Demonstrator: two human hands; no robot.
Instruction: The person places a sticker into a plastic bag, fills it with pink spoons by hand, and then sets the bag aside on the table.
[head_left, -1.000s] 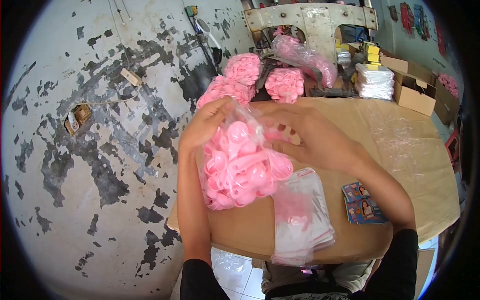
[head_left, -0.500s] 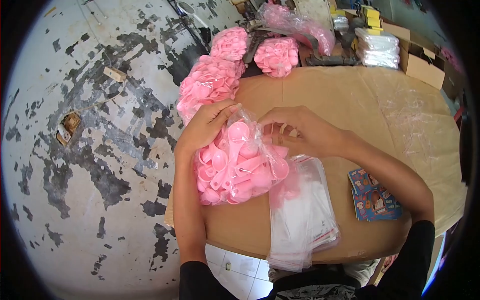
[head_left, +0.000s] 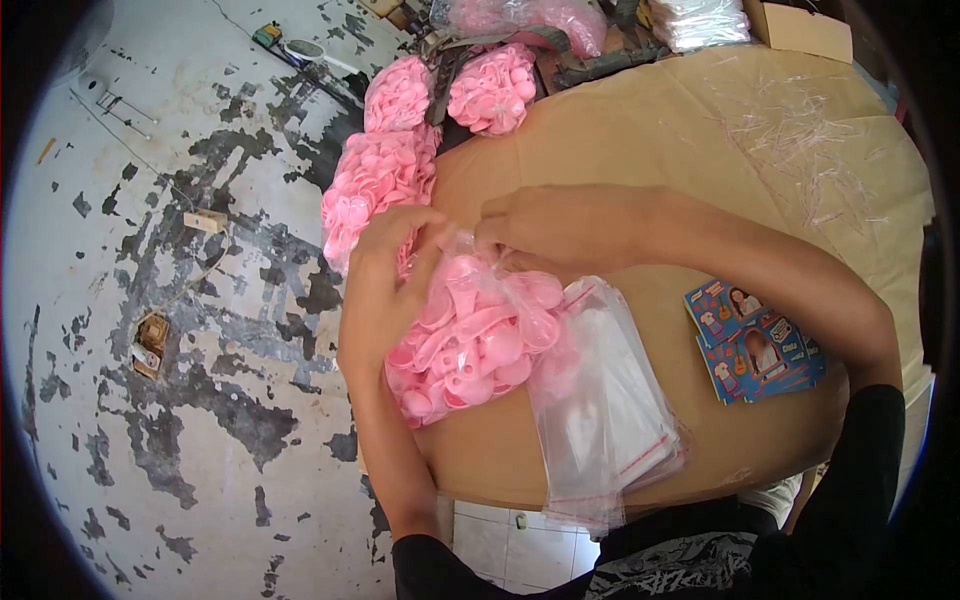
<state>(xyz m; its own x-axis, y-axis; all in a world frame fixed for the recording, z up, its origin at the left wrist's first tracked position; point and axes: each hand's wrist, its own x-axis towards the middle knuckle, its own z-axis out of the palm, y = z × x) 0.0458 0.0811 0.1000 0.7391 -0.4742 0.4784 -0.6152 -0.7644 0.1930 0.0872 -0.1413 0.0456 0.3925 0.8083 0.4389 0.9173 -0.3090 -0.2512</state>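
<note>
A clear plastic bag full of pink plastic spoons (head_left: 475, 345) sits near the table's left edge, its top gathered upward. My left hand (head_left: 395, 250) is closed on the bag's upper left edge. On the other side of the mouth, my right hand (head_left: 545, 228) pinches the plastic with bent fingers; its fingertips are partly hidden. Touching the bag's right side lies a stack of clear flat plastic sleeves (head_left: 610, 400). Under my right forearm, blue printed cards (head_left: 765, 355) are piled on the table.
More bags of pink spoons (head_left: 375, 185) line the table's far left side. Thin clear plastic strands (head_left: 800, 150) lie scattered at the far right of the brown-covered table (head_left: 640, 150). A cardboard box (head_left: 805, 30) and a stack of clear packs (head_left: 700, 22) stand at the back.
The view has shifted. My right hand has closed in on the bag's mouth, where its fingers were more spread, and the bag's top is now drawn together more tightly between both hands.
</note>
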